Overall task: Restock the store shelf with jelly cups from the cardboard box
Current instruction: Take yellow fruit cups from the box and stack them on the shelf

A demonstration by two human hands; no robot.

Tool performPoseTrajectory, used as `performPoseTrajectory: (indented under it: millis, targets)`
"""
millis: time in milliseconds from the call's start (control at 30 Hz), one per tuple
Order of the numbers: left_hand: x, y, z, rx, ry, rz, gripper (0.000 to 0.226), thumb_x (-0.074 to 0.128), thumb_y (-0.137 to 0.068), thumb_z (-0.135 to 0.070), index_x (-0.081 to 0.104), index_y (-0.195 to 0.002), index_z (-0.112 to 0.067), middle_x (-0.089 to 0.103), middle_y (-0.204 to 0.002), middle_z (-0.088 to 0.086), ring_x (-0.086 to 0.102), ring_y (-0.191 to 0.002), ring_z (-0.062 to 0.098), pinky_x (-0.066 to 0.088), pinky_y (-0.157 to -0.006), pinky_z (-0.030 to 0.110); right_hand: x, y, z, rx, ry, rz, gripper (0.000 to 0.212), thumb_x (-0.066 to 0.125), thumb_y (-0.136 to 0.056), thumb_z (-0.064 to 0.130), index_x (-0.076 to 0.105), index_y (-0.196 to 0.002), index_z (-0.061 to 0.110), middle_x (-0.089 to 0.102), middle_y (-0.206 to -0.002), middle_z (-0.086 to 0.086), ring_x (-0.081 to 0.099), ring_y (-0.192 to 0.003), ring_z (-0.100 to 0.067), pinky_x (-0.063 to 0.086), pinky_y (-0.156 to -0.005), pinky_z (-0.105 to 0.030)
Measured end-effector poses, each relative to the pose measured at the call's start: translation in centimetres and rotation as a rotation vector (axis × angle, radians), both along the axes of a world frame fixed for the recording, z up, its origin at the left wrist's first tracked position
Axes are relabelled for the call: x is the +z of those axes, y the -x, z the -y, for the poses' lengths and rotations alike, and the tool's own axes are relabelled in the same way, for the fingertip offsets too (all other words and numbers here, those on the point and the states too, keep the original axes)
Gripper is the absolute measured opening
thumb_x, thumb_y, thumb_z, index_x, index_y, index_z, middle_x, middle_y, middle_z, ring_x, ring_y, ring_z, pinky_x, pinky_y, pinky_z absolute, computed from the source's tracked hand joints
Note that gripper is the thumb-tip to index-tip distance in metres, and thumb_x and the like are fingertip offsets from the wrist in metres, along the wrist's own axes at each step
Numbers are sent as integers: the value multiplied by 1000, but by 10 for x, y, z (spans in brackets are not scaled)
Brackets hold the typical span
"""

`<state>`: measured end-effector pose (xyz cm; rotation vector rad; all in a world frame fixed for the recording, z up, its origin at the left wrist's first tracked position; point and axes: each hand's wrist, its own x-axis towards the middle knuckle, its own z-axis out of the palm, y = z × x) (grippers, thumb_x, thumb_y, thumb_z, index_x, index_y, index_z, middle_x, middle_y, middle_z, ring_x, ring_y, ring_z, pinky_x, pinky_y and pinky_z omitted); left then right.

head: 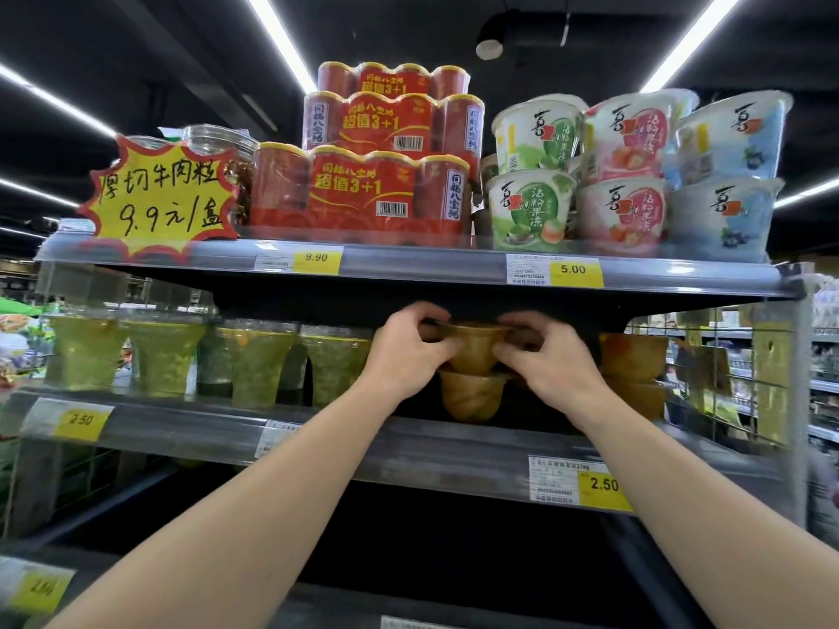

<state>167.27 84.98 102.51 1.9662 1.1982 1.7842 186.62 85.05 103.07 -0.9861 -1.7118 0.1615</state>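
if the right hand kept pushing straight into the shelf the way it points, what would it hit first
Probably nothing soon: the right hand, sharing the top cup with the left hand, points into dark space behind. Depth there is unclear.

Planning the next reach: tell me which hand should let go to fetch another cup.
Either, probably; no clear edge. Left hand and right hand grip the top amber jelly cup symmetrically, and the box is out of view.

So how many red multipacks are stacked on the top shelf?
3 red multipacks: bottom, at the shelf's front edge; middle, on it and set back to the right; top. More may be hidden behind them.
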Motion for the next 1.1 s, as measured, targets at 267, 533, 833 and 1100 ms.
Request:
performPoseTrajectory:
  millis: [267, 533, 833, 1100]
  targets:
    - [-8, 4, -1, -154, 118, -43, 46, 74, -84, -34, 57, -125, -39, 70, -112, -6, 67, -103, 13, 59, -86, 39, -6, -9, 2, 69, 92, 107, 59, 79, -80, 31, 54, -134, 30, 66, -117, 8, 60, -111, -8, 47, -99, -25]
    - [-8, 1, -6, -344, 231, -29, 70, 76, -85, -13, 44, -140, -44, 72, -112, 10, 71, -101, 22, 61, -84, 43, -8, -20, 5, -1, 73, 232, 81, 80, -78, 36, 39, -147, 29, 63, -124, 3, 58, -118, -12, 47, -105, -36]
    - [-5, -63, -19, -351, 272, -62, 72, 72, -89, -8, 38, -148, -30, 69, -113, 12, 67, -109, 30, 58, -90, 48, -6, -59, 8, -202, 57, 248, 73, 76, -84, 19, 41, -147, 27, 65, -121, -2, 59, -113, -19, 39, -86, -18]
    - [1, -93, -38, -268, 292, -131, 77, 79, -83, -18, 36, -145, -35, 65, -124, 6, 63, -110, 27, 58, -90, 49, -8, -70, 0, -351, 32, 301, 68, 71, -88, 17, 38, -148, 22, 64, -127, -5, 59, -116, -28, 43, -89, -26]
